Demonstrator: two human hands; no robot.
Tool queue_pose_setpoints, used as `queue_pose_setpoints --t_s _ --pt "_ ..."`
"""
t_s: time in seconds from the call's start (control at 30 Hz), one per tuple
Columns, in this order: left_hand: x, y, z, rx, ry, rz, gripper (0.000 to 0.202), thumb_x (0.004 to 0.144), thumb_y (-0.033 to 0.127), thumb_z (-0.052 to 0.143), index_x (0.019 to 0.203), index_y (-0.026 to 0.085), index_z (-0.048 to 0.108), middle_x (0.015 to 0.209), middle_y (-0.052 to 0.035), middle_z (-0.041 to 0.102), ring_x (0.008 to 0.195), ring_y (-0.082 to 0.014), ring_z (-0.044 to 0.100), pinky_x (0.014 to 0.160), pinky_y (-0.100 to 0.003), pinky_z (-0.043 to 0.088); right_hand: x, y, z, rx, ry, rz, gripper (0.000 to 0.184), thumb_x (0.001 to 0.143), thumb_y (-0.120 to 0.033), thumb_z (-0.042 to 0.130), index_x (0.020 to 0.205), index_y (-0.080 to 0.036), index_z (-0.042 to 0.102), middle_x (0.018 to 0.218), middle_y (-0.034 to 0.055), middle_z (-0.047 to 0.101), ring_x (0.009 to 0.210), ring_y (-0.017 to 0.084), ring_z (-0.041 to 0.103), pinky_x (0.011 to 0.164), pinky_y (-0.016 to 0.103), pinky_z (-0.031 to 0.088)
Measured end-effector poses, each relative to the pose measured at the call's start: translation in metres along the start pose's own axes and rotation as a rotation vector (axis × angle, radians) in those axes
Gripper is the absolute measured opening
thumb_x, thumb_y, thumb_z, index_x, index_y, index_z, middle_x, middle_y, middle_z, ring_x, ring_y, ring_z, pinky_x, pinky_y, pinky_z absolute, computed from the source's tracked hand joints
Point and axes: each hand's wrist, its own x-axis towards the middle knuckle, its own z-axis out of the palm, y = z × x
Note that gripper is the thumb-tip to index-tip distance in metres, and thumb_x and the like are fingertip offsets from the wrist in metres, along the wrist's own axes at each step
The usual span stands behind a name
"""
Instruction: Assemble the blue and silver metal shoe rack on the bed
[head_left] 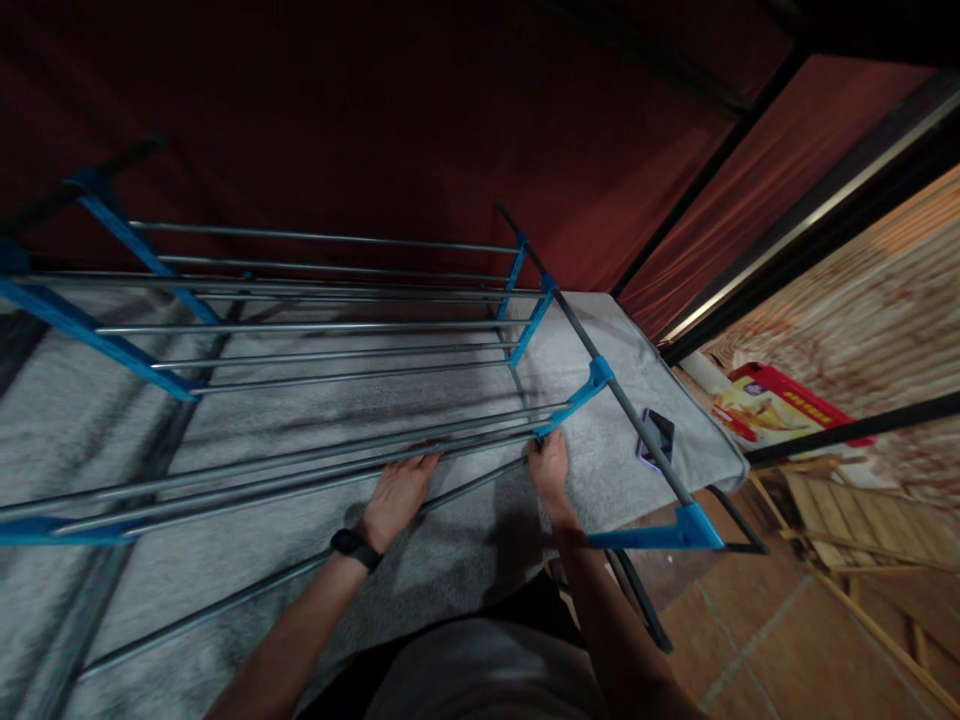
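Note:
A rack of thin grey metal tubes and blue plastic brackets lies on a grey fleecy cover. My left hand, a dark band on its wrist, is at the lowest tube of the nearest row; its fingertips are partly hidden behind that tube. At the right end of this row, my right hand is closed around the lower end of a blue bracket, where the tubes meet it. Another long tube runs slantwise below the row and passes under my left forearm.
A phone rests on the grey cover, right of the rack's side pole. Dark red fabric hangs behind. To the right are a dark frame bar, a red and yellow box, wooden slats and a tiled floor.

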Motion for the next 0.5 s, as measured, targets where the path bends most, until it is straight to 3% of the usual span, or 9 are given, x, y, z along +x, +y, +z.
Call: queue_pose_setpoints --t_s 0.17,0.33,0.43,0.5 --pt "-0.002 0.002 -0.001 0.002 0.004 -0.010 0.038 0.098 0.016 0.040 0.130 0.020 0.060 0.120 -0.0107 0.069 0.103 -0.0275 0.067 0.092 -0.044 0.052 -0.016 0.011 -0.009 0.104 -0.016 -0.026 0.036 0.086 -0.023 0.039 0.116 -0.015 0.057 0.104 0.0114 0.057 0.101 0.023 0.054 0.095 0.038 0.044" --pt "-0.021 0.018 -0.003 0.026 0.105 0.064 0.035 0.098 0.019 0.043 0.129 0.019 0.060 0.126 -0.0106 0.064 0.113 -0.0281 0.059 0.099 -0.046 0.046 -0.021 0.018 -0.012 0.168 -0.034 -0.023 0.044 0.082 -0.014 0.035 0.118 -0.012 0.060 0.104 0.0117 0.059 0.101 0.022 0.056 0.094 0.036 0.045" --pt "-0.040 0.030 -0.002 -0.006 0.063 0.124 0.030 0.097 0.020 0.048 0.124 0.018 0.061 0.122 -0.0100 0.064 0.112 -0.0266 0.058 0.100 -0.045 0.045 -0.017 0.018 -0.009 0.180 -0.018 -0.005 0.044 0.080 -0.014 0.038 0.117 -0.014 0.061 0.104 0.0111 0.058 0.100 0.022 0.055 0.096 0.037 0.044" --pt "-0.053 0.035 -0.002 -0.032 -0.007 0.138 0.036 0.093 0.008 0.047 0.126 0.018 0.059 0.119 -0.0084 0.064 0.111 -0.0242 0.058 0.100 -0.042 0.046 -0.014 0.018 -0.008 0.183 -0.012 0.003 0.043 0.079 -0.015 0.040 0.116 -0.016 0.061 0.104 0.0107 0.058 0.100 0.023 0.054 0.097 0.038 0.043"
